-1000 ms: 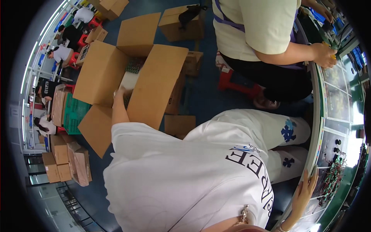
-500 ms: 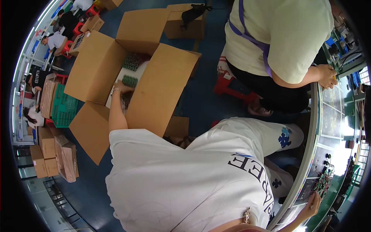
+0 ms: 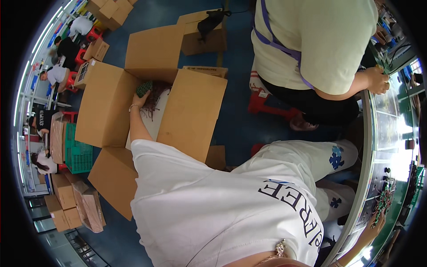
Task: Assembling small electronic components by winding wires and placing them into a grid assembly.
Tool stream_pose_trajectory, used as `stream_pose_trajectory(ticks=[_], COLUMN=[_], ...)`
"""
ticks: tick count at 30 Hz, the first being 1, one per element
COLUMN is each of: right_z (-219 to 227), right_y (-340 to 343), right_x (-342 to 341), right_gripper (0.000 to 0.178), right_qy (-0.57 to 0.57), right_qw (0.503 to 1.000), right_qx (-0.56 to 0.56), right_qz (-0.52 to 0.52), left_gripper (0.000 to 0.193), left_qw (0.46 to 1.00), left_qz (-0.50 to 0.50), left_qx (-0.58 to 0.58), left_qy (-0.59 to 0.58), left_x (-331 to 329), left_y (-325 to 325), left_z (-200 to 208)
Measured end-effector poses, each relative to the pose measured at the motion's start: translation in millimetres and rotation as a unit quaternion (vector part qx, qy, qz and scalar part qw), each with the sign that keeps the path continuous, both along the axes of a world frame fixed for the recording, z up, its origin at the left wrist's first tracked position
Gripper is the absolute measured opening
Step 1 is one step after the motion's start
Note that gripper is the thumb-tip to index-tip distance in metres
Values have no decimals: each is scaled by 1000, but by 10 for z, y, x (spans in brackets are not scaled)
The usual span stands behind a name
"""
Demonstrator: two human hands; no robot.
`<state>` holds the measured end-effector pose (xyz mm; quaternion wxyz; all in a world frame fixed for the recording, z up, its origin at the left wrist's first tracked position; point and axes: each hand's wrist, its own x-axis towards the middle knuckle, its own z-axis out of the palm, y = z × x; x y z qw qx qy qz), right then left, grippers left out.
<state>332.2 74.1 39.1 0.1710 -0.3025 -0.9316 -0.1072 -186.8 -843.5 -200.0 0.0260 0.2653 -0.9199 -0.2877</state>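
Observation:
My left hand (image 3: 141,99) reaches down into an open cardboard box (image 3: 110,104). Its fingers are closed on the edge of a block of green circuit boards (image 3: 144,88). Dark red wires (image 3: 152,106) trail beside the boards over a white sheet (image 3: 159,116) inside the box. At the lower right, my right hand (image 3: 376,225) rests on the workbench against a tangle of small green boards with wires (image 3: 383,201). Its fingers look stretched out, though partly hidden by the boards.
A co-worker in a pale yellow shirt (image 3: 329,44) sits on a red stool (image 3: 262,103) at the bench (image 3: 368,147). Another carton (image 3: 209,42) with a black bag stands beyond the box. To the left are a green crate (image 3: 78,151), stacked cartons (image 3: 62,200) and other people.
The view has shifted. My left hand has moved farther into the box with the green boards, and the wires now show spread out. My right hand has moved in closer against the wired boards.

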Motion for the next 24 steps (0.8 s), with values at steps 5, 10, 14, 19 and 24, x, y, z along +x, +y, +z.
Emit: stream_pose_trajectory(ticks=[5,10,14,19,24], right_z=[-88,-112,-76,-225,-204], right_y=[10,-42,-34,459,-143], right_x=[147,-44,-279,-358,-720], right_gripper=[30,30,29,30,44], right_qy=[13,12,4,39,-57], right_qw=[990,999,999,993,996], right_qx=[-111,-35,15,-56,-58], right_qz=[-89,-17,42,97,30], left_gripper=[90,80,72,60,55], left_qw=[999,981,972,985,971], left_qz=[-14,102,101,-8,-140], left_qx=[52,85,117,112,-180], left_qy=[-1,-140,-178,-129,70], left_x=[-68,86,271,-41,-139], left_y=[-24,360,305,17,221], left_z=[93,658,518,740,927])
